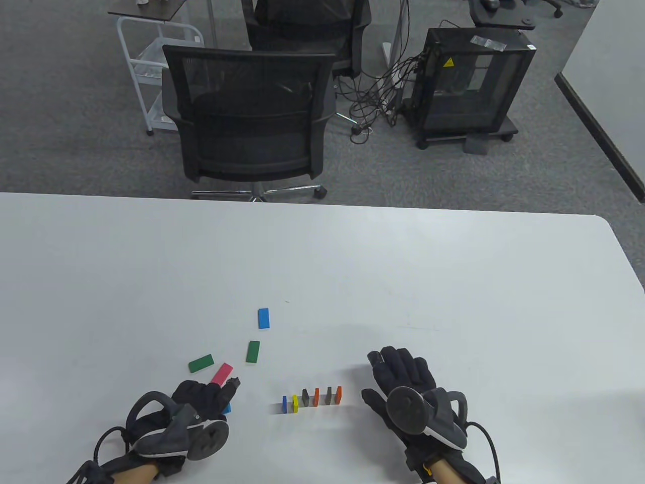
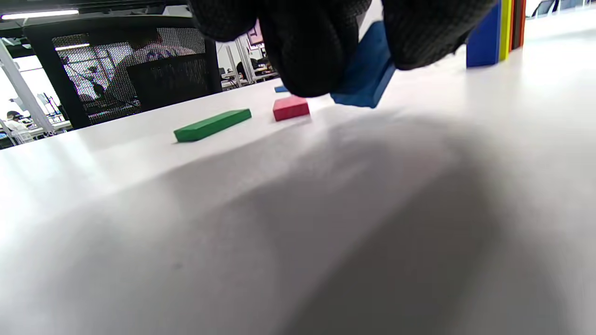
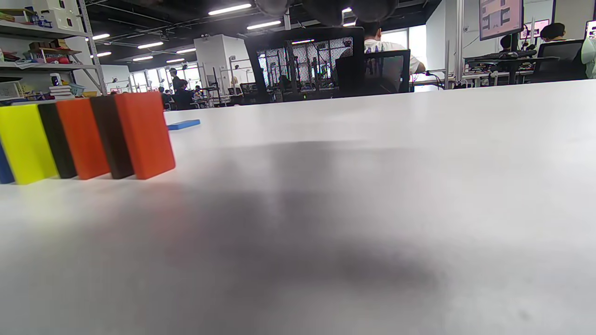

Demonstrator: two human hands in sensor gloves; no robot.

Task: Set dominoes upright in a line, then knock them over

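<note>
Several dominoes stand upright in a row near the table's front edge: blue, yellow, black, orange, black, orange. In the right wrist view the row fills the left side. My left hand lies left of the row and pinches a blue domino, tilted just above the table; only its corner shows from above. Beyond it lie flat a red domino, two green ones and another blue one. My right hand rests open on the table right of the row, holding nothing.
The white table stretches far beyond the dominoes. A black office chair stands behind its far edge, and a black equipment cabinet with cables sits on the floor at the back right.
</note>
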